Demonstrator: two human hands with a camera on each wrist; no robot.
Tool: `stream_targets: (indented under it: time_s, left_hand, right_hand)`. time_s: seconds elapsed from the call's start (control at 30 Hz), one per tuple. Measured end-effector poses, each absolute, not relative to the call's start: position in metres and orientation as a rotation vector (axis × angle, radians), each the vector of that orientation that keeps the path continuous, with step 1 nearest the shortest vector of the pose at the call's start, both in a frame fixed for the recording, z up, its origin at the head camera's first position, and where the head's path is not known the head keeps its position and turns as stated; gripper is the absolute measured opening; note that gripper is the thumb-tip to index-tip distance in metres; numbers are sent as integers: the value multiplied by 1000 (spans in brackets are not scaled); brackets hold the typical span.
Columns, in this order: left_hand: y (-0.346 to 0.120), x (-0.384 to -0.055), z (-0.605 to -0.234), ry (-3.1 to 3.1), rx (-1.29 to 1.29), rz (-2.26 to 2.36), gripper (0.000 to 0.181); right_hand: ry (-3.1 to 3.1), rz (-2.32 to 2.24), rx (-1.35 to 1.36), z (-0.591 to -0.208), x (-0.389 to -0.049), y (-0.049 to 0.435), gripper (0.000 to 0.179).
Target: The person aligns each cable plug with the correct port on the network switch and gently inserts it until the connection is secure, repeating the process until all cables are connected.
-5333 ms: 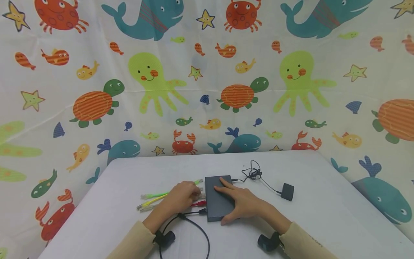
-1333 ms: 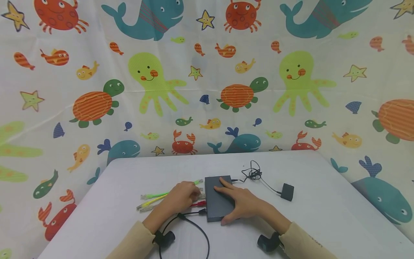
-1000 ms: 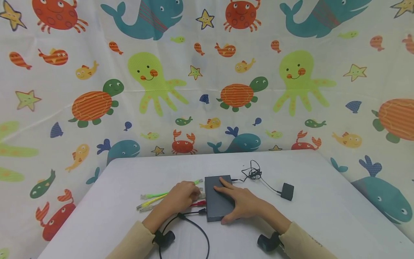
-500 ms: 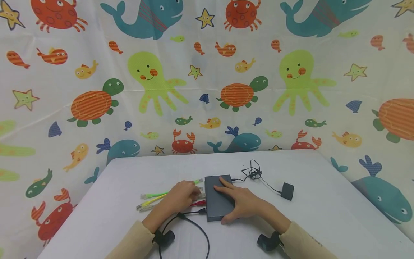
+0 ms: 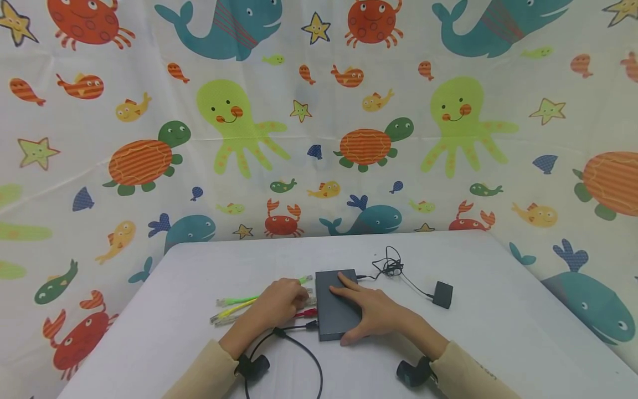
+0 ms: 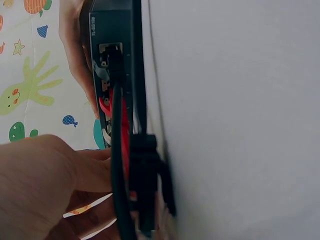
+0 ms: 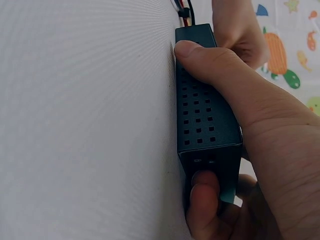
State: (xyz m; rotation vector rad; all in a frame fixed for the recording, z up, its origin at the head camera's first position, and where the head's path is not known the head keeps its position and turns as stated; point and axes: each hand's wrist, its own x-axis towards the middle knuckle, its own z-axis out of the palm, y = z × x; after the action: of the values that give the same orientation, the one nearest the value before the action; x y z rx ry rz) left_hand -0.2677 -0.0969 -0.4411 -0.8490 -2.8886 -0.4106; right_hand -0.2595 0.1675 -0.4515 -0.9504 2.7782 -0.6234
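Observation:
A dark grey network switch (image 5: 329,318) lies flat on the table. My right hand (image 5: 381,311) grips it, fingers spread over its top; in the right wrist view the thumb lies along its perforated side (image 7: 197,115) and a fingertip touches its end. Beside the port side, my left hand (image 5: 279,302) curls its fingers round a pale network cable, its grip partly hidden. A green cable (image 5: 231,302), a yellow cable (image 5: 244,305) and a red cable plug (image 5: 309,313) lie around it. In the left wrist view, a black cable (image 6: 117,160) runs into an end port.
A thin power cord (image 5: 394,269) lies coiled behind the switch, leading to a black power adapter (image 5: 442,295) at the right. The black cable loops across the table (image 5: 374,377) front. A sea-animal curtain (image 5: 319,177) hangs behind the table.
Both hands, the switch and the cables stay in place. Only the head view has shifted slightly against the curtain.

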Motion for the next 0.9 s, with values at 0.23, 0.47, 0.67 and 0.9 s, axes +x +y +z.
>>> stream_targets:
  time_s: [0.23,0.47,0.67,0.9]
  left_hand:
    - [-97,-267,-441,-2896,-846,-426,22]
    - [-96,-266,-440,-2903,-848,-433,22]
    - [-96,-268,-441,-2911,-835,-432,21]
    - [-96,-268,-441,-2902,-853,-423,21]
  right_hand:
    - [2775,-636,-938,-450,-258,167,104]
    - [2781,-629,-942,-449,-258,167,104]
    - [2795,-615,-952,-452,-261,167,105]
    - [2802,-602,-944,-454,-261,166,105]
